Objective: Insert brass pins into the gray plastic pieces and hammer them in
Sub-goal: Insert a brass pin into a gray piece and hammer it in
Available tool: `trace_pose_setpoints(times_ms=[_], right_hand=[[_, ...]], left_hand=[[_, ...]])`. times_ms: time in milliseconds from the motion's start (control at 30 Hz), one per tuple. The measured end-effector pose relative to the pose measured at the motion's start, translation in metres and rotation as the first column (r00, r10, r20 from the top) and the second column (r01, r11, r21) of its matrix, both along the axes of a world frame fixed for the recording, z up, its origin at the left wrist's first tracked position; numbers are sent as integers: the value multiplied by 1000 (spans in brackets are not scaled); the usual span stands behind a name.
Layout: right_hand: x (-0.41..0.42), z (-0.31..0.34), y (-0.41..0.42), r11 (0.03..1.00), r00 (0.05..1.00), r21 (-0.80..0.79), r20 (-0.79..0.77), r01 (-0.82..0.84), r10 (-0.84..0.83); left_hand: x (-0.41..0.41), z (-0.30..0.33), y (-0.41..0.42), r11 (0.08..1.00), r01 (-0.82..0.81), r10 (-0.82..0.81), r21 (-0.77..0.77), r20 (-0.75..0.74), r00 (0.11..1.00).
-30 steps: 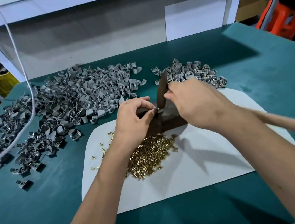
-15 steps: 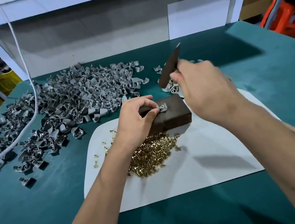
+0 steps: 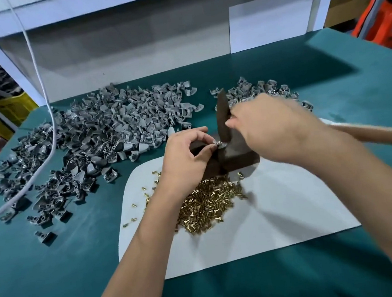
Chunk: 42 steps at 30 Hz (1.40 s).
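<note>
Small gray plastic piece [image 3: 217, 144]: pinched by left hand [image 3: 186, 160] on dark brown block [image 3: 237, 153]. Dark-headed, wooden-handled hammer [image 3: 223, 118]: gripped by right hand [image 3: 276, 129], head touching piece. Brass pins [image 3: 208, 203]: heaped beneath left wrist.

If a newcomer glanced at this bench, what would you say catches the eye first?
Probably the hammer in the right hand, head down on the small gray piece that the left hand pinches on the dark block. Next, the glinting brass pin heap on the white sheet, and the gray pile far left.
</note>
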State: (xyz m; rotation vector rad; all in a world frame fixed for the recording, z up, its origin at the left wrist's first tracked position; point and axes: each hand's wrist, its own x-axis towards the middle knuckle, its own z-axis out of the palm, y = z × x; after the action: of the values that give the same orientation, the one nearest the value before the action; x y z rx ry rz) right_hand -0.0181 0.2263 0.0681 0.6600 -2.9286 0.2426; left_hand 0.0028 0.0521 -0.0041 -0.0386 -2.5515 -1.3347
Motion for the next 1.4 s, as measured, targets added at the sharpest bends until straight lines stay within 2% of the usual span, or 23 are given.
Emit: trace_pose_setpoints(times_ms=[33, 100, 133, 233, 267, 333, 367, 433, 467, 500, 567, 633, 700, 833, 933, 1067, 1267, 1333, 1400], right_hand=[[-2, 3, 1, 999, 997, -27, -75, 20, -22], [-2, 1, -1, 977, 973, -214, -218, 27, -74], [-1, -2, -3, 970, 977, -242, -203, 18, -68], [4, -16, -4, 999, 999, -44, 39, 9, -7], [2, -13, -1, 1000, 999, 2, 50, 7, -7], [-2, -3, 3, 1000, 1000, -5, -13, 27, -27], [-3, 2, 5, 996, 997, -79, -66, 30, -35], [-4, 3, 4, 939, 977, -343, -198, 6, -79], [-3, 1, 2, 918, 967, -396, -237, -9, -93], [-2, -3, -1, 937, 974, -350, -212, -3, -76], [1, -14, -4, 991, 1000, -131, -10, 9, -11], [-5, -14, 2, 998, 994, -64, 112, 22, -15], [-11, -10, 11, 997, 991, -60, 125, 49, -41], [-19, -12, 31, 964, 992, -259, 116, 67, -38], [-23, -17, 48, 944, 992, -321, 119, 73, -37], [-27, -30, 66, 953, 978, -271, 193, 132, -81], [-24, -43, 64, 981, 952, -90, 274, 170, -140], [-25, -40, 59, 986, 963, -42, 225, 160, -147], [-26, -35, 53, 989, 985, -79, 125, 127, -117]], left_hand=[[0, 0, 0, 1000, -3, 3, -5, 0, 1000], [-1, 0, -1, 1000, -12, 12, -12, -10, 1000], [-1, 0, -1, 1000, -12, 12, -12, -15, 1000], [0, 1, -1, 1000, 0, 0, 0, -11, 1000], [1, 1, -1, 1000, -1, 1, 1, -9, 1000], [1, 1, -1, 1000, 0, 0, 3, -4, 1000], [0, 1, -1, 1000, 1, -1, 4, -2, 1000], [0, 1, -1, 1000, -9, 9, 6, -4, 1000], [0, 1, -1, 1000, -13, 13, 7, -7, 1000], [-1, 0, -1, 1000, -10, 10, 7, -11, 1000], [0, 0, 0, 1000, 3, -3, 16, -19, 1000], [0, 0, 0, 1000, 6, -6, 20, -21, 1000], [-1, -1, -1, 1000, -8, 8, 0, -21, 1000], [1, -2, -1, 999, -27, 28, 22, -19, 999], [2, -2, -1, 997, -7, 5, 73, 16, 1000], [2, -2, -1, 991, 16, -22, 136, 47, 999], [1, -4, -3, 987, 26, -34, 159, 48, 998], [2, -4, -3, 987, 23, -30, 158, 43, 999], [2, -3, -3, 989, 22, -28, 149, 39, 999]])
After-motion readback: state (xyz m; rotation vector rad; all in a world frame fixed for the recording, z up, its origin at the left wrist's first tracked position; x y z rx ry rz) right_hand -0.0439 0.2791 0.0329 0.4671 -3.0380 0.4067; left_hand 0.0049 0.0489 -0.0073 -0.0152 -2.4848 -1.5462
